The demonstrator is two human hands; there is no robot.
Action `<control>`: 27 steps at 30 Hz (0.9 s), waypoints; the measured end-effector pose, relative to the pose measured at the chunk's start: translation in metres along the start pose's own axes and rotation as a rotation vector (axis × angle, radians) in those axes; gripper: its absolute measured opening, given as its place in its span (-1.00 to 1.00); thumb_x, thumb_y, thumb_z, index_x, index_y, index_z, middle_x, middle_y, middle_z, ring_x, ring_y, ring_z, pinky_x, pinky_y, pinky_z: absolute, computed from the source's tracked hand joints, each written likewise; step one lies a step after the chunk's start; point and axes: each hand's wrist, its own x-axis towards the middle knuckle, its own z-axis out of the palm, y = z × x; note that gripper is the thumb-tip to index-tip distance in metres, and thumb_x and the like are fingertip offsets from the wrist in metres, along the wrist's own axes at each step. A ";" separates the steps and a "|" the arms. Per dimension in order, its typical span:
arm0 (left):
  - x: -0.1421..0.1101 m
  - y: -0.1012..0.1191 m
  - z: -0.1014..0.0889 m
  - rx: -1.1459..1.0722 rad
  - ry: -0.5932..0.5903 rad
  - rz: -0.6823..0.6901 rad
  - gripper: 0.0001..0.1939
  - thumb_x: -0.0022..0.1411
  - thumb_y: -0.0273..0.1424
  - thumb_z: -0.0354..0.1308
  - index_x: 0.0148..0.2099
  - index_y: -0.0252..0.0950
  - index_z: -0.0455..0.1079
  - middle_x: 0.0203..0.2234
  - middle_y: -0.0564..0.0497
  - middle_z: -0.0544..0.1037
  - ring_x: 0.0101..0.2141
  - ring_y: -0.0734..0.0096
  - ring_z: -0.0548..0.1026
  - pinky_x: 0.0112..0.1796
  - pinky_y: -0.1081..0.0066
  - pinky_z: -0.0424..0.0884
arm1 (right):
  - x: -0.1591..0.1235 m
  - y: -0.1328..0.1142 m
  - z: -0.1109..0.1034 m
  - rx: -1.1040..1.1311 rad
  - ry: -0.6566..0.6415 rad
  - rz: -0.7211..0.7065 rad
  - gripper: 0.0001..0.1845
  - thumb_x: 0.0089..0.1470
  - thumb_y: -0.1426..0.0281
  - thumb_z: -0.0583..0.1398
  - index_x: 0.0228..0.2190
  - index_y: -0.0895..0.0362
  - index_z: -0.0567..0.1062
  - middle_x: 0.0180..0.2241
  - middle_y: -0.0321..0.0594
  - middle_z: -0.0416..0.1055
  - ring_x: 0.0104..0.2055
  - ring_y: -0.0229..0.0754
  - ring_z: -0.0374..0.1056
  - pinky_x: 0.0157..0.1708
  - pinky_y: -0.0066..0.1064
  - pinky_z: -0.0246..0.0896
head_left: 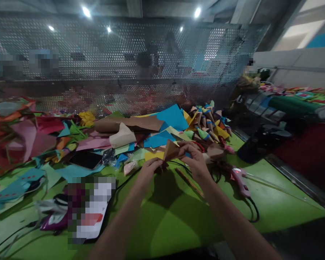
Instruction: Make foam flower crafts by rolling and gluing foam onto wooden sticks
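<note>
Between my two hands, a small piece of brown paper (171, 151) is held up over the green table, folded or rolled toward a cone. My left hand (153, 167) pinches its lower left edge. On its right side, my right hand (193, 159) has bent fingers closed around the paper. A bit of blue shows by the right fingers; I cannot make out what it belongs to. Under the right hand lies a thin pencil-like stick (189, 182). To the right rests a pink glue gun (241, 181) with a red light glowing and a clear glue stick at its back.
Coloured paper sheets (173, 117) and a heap of small paper cones (206, 122) lie at the back. A dark phone (86, 159) and a white-screened phone (97, 209) are to the left. A black cable (127, 179) crosses the table. A perforated metal screen (111, 65) stands behind.
</note>
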 end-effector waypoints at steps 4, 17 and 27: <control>0.000 0.003 -0.002 0.031 -0.008 0.002 -0.70 0.05 -0.16 0.28 -0.45 -0.32 0.46 -0.59 0.04 0.48 -0.54 0.50 0.35 -0.46 0.49 0.21 | 0.001 0.000 0.000 -0.082 -0.064 -0.050 -0.90 -0.26 0.49 0.19 -0.57 0.07 0.46 -0.06 -0.16 0.41 0.05 0.05 0.29 0.06 -0.14 0.15; -0.058 -0.003 -0.024 0.408 0.128 0.219 -0.68 0.19 -0.30 0.20 -0.03 -0.30 0.38 -0.27 -0.05 0.54 -0.34 0.37 0.46 -0.32 0.39 0.37 | -0.026 0.006 0.008 -0.273 -0.257 -0.106 -0.88 -0.26 0.52 0.12 -0.56 0.07 0.37 -0.28 -0.22 0.44 -0.17 -0.05 0.37 -0.09 -0.23 0.23; -0.090 -0.017 -0.045 1.264 -0.158 0.584 -0.53 0.36 -0.57 -0.06 0.21 -0.08 0.35 0.22 0.05 0.43 0.25 0.24 0.30 0.15 0.10 0.24 | -0.057 0.018 0.004 -0.446 -0.507 -0.098 -0.76 -0.26 0.61 0.12 -0.51 0.07 0.46 -0.33 -0.23 0.52 -0.15 -0.05 0.44 -0.15 -0.26 0.30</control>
